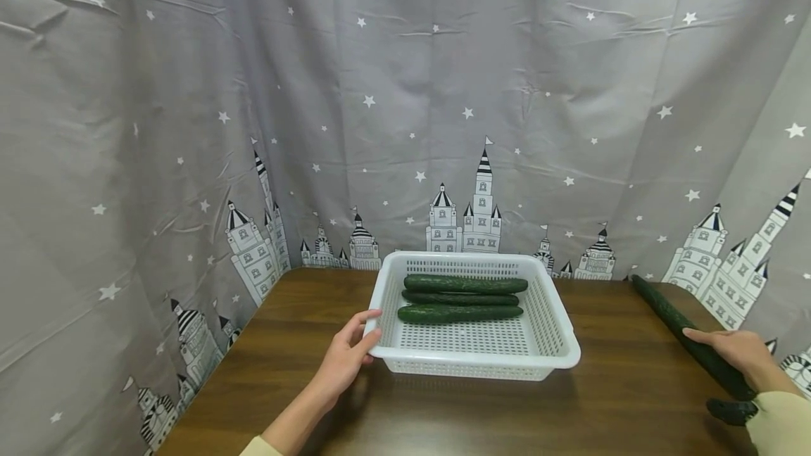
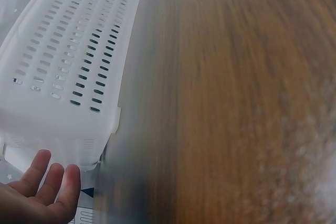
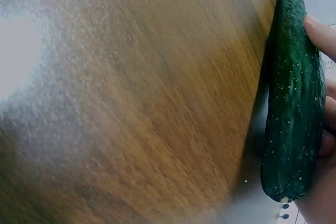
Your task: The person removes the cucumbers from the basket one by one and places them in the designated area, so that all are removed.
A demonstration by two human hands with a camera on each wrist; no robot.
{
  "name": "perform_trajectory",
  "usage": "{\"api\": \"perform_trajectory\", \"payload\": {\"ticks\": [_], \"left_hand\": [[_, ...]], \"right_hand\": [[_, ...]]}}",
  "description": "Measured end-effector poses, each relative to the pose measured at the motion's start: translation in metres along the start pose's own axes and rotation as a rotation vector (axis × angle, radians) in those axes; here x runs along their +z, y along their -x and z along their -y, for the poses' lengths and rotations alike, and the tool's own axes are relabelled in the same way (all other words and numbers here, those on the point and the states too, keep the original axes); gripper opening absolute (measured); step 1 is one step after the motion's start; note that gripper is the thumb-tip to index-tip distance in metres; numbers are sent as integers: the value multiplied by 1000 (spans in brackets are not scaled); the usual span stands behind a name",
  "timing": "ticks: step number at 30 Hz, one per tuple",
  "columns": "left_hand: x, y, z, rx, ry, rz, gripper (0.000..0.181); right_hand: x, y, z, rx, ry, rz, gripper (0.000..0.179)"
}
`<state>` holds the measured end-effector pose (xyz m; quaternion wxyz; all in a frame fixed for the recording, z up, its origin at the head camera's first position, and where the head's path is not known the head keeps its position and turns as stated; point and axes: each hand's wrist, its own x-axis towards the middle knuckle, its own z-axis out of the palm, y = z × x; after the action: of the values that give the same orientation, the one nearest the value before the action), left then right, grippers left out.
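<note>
A white perforated plastic basket (image 1: 469, 364) stands on the wooden table with three dark green cucumbers (image 1: 459, 313) lying side by side in it. My left hand (image 1: 348, 350) grips the basket's left front corner, thumb over the rim; in the left wrist view, its fingers (image 2: 68, 192) are bent beside the basket wall (image 2: 68, 61). Far to the right, my right hand (image 1: 735, 354) holds another cucumber (image 1: 665, 312) from its outer side. The right wrist view shows this bumpy cucumber (image 3: 294, 103) lengthwise, with the thumb (image 3: 320, 35) against its upper part and other fingers partly hidden behind.
The brown wooden table (image 1: 608, 343) extends around the basket. A grey curtain (image 1: 405, 90) printed with stars and castles hangs along the table's back and sides. A small dark object (image 1: 731, 412) sits at the right wrist.
</note>
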<state>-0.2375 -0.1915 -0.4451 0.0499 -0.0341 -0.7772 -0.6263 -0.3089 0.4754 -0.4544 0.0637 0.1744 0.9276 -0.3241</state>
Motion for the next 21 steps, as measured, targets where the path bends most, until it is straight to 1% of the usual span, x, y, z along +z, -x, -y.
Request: {"api": "perform_trajectory", "payload": {"ticks": [4, 9, 15, 18, 21], "left_hand": [[0, 0, 0, -3, 0, 0, 38], [0, 1, 0, -2, 12, -1, 39], [0, 2, 0, -7, 23, -2, 39], [1, 2, 0, -5, 25, -2, 39], [1, 1, 1, -5, 25, 2, 39]], "right_hand": [[-3, -2, -1, -19, -2, 5, 91], [-3, -4, -1, -8, -24, 18, 91], [0, -5, -2, -10, -51, -6, 88], [0, -6, -3, -27, -45, 1, 85], [0, -6, -2, -54, -7, 11, 81]]}}
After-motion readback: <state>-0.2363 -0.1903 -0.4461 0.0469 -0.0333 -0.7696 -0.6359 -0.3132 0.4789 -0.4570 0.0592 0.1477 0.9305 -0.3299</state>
